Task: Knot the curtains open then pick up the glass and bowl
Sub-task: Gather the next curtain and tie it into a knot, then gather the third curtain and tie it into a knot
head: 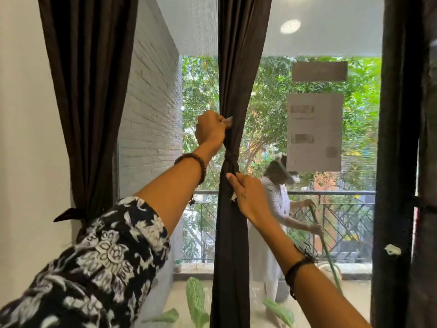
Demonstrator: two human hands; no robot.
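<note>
A dark brown middle curtain (238,67) hangs in front of the window, cinched into a knot (230,159) at mid height. My left hand (210,130) grips the gathered cloth just above the knot. My right hand (246,197) holds the curtain just below the knot, its fingers wrapped on the fabric. A second dark curtain (89,91) at the left is tied back low against the wall. No glass or bowl is in view.
A dark curtain or frame (399,162) runs down the right edge. Papers (314,131) are stuck on the window. Outside, a person in white (274,204) sweeps the balcony by a railing (343,192). A white wall (28,138) stands at left.
</note>
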